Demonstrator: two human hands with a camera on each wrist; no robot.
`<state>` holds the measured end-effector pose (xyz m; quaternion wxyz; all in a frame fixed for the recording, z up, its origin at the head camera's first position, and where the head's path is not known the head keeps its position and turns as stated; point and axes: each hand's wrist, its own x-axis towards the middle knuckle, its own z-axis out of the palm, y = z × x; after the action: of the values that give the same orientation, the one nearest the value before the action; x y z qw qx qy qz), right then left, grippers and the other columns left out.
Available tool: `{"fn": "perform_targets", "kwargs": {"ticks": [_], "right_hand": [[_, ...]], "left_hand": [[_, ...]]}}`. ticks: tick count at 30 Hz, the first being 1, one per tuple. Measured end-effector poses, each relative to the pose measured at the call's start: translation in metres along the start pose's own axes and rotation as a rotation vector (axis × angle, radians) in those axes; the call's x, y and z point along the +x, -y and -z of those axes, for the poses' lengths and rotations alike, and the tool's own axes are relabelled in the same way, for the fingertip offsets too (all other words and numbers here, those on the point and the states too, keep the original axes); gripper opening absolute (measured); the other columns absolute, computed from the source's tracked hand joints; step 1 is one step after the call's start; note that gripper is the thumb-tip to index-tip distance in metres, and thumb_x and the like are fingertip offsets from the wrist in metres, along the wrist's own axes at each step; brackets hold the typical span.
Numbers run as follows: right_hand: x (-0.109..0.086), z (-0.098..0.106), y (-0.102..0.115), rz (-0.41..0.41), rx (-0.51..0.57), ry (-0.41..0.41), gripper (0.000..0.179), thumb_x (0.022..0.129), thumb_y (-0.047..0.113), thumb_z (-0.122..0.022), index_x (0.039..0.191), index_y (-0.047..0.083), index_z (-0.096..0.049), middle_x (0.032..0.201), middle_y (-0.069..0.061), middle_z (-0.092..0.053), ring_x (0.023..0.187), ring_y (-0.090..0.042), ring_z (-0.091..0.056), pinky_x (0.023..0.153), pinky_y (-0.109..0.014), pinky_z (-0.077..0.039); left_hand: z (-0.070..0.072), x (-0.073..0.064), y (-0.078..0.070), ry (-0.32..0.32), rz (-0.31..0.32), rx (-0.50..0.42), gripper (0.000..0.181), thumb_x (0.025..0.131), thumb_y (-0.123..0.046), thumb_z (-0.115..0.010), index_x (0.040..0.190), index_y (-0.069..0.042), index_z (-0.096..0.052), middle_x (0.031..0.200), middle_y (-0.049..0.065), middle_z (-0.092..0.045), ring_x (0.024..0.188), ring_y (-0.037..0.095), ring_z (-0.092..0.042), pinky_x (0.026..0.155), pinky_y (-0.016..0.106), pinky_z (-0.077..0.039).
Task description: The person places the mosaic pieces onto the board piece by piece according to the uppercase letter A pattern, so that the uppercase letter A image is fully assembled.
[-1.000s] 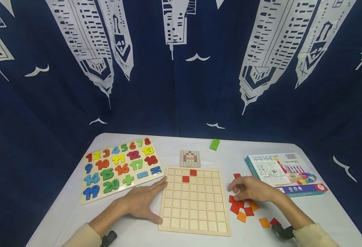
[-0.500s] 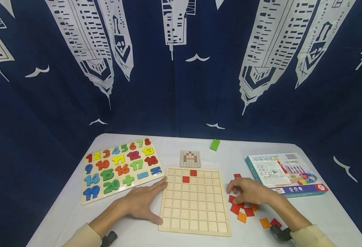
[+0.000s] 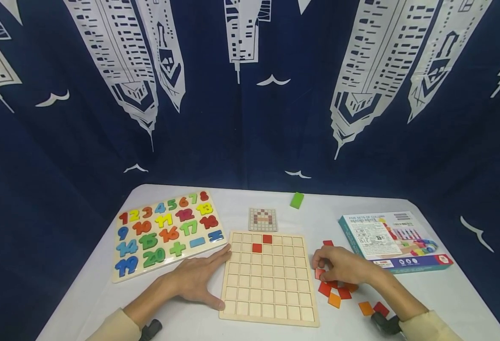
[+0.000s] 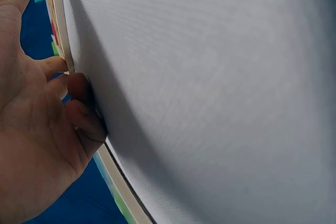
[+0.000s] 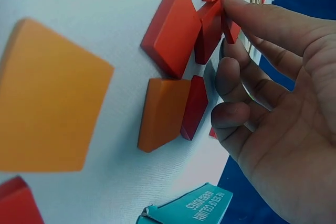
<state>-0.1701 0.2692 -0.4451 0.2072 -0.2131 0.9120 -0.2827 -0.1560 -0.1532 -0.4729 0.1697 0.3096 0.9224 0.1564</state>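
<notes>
A wooden grid board lies flat in the middle of the table, two red tiles set in its upper squares. My left hand is spread along the board's left edge, thumb at the lower corner and fingertips higher up; its palm fills the left of the left wrist view. Right of the board, my right hand pinches a red tile between thumb and fingers, tilted at the pile's edge. Red and orange tiles, among them an orange tile, lie under and beside this hand.
A number puzzle with coloured pieces sits at the left. Above the board lies a small pattern card, and a green block is further back. A flat teal-edged box occupies the right, near my right forearm.
My right hand has shifted slightly left and down, and the red tile at its thumb is now tilted up, catching light. My left hand and the board stay in place.
</notes>
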Motion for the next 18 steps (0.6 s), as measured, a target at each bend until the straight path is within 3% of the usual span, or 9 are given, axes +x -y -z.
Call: {"fn": "perform_targets", "kwargs": {"ticks": [9, 18], "right_hand": [[0.0021, -0.0015, -0.0014, -0.01, 0.028, -0.009, 0.024, 0.084, 0.01, -0.08, 0.101, 0.022, -0.067, 0.085, 0.002, -0.059, 0.077, -0.015, -0.056, 0.058, -0.023, -0.046], [0.006, -0.0029, -0.0048, 0.01, -0.017, -0.059, 0.027, 0.084, 0.008, -0.08, 0.103, 0.022, -0.065, 0.083, 0.004, -0.056, 0.076, -0.014, -0.054, 0.062, -0.023, -0.044]], "left_hand": [[-0.0003, 0.0004, 0.0003, 0.004, 0.008, -0.003, 0.124, 0.065, -0.086, -0.068, 0.162, -0.025, -0.021, 0.17, -0.007, -0.006, 0.144, 0.035, -0.039, 0.104, 0.06, -0.041], [-0.0007, 0.0006, 0.0007, 0.002, 0.012, -0.004, 0.124, 0.064, -0.086, -0.068, 0.162, -0.027, -0.02, 0.17, -0.008, -0.005, 0.145, 0.035, -0.037, 0.106, 0.062, -0.038]]}}
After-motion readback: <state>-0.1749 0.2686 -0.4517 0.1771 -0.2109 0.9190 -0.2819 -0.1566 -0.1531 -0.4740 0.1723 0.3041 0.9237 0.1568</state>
